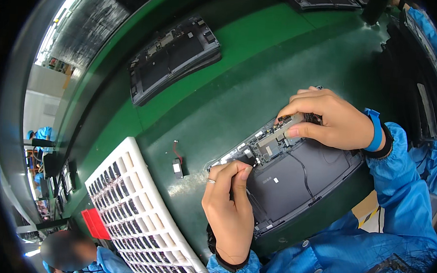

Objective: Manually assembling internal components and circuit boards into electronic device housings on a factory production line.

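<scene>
A dark grey laptop base [296,176] lies open side up at a slant on the green table, with a circuit board [270,148] along its far side and a black cable across it. My left hand [230,200] is closed in a pinch over the board's left end. Between its thumb and fingertips shows a small black part, mostly hidden. My right hand [324,118] grips the far right side of the base, its thumb on the board's silver plate and its fingers curled over the far edge. Left of the base rests a small black module [177,168] with red wires.
A white slotted tray [139,164] with rows of small black parts stands at the left, beside a red bin [95,223]. Farther back are stacked laptop bases [175,59]. Dark panels [417,83] are piled at the right. A co-worker [79,253] sits at lower left.
</scene>
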A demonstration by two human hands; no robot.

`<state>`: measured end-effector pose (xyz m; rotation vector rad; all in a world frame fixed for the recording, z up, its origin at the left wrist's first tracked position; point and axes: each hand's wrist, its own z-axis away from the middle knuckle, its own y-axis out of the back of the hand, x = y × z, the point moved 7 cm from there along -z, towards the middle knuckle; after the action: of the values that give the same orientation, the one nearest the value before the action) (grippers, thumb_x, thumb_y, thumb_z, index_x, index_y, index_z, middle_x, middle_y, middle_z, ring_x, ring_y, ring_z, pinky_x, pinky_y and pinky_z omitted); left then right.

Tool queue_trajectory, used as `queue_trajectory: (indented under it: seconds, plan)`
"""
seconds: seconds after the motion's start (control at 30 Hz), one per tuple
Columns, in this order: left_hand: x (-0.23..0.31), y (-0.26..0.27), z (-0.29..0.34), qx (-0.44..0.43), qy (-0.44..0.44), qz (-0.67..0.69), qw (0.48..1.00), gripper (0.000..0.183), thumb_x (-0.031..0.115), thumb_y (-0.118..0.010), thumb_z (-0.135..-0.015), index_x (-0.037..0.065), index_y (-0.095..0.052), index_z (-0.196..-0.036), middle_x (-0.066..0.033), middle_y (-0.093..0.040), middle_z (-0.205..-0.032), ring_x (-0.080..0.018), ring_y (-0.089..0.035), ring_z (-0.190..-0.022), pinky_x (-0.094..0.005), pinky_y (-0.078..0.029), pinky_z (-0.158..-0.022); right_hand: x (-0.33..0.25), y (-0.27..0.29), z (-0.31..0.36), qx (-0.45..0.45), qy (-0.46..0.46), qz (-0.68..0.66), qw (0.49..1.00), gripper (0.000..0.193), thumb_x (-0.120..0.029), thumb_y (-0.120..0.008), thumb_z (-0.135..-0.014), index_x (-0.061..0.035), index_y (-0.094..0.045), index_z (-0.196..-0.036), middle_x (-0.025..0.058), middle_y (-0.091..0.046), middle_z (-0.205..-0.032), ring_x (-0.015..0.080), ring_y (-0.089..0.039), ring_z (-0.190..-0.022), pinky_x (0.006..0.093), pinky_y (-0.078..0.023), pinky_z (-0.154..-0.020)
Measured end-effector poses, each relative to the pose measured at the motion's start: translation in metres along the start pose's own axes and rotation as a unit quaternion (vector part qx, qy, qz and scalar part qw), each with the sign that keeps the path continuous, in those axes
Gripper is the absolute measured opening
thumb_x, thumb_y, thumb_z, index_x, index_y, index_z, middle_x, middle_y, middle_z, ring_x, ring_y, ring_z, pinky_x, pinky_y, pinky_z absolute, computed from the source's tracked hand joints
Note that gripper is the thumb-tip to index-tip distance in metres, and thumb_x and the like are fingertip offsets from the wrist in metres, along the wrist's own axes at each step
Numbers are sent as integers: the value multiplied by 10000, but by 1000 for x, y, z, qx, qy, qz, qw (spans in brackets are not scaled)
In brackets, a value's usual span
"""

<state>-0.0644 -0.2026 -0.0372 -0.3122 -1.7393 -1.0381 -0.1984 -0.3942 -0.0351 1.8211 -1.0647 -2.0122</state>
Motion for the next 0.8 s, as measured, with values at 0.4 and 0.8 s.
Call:
queue_trajectory:
  seconds: [0.4, 0.8]
  plan:
    - [6, -13, -2, -30, -4, -69, 997, 44, -15, -704, -1012, -6, -688, -1051, -142, -667, -1032, -314, -680, -891, -387, -560, -784, 1, 7, 2, -22, 50, 33, 998, 285, -252, -768, -993, -77, -784, -1216, 67, -754, -1063, 238, -615, -934, 388, -427, -942]
    - [10, -12, -3, 41, -27, -25, 998, 89, -84, -677, -998, -9, -652, -1038, -141, -664, -1030, -294, -666, -893, -376, -552, -800, 6, 10, 1, -26, 24, 20, 999, 310, -277, -775, -987, -56, -791, -1204, 112, -788, -1098, 277, -689, -993, 410, -459, -956]
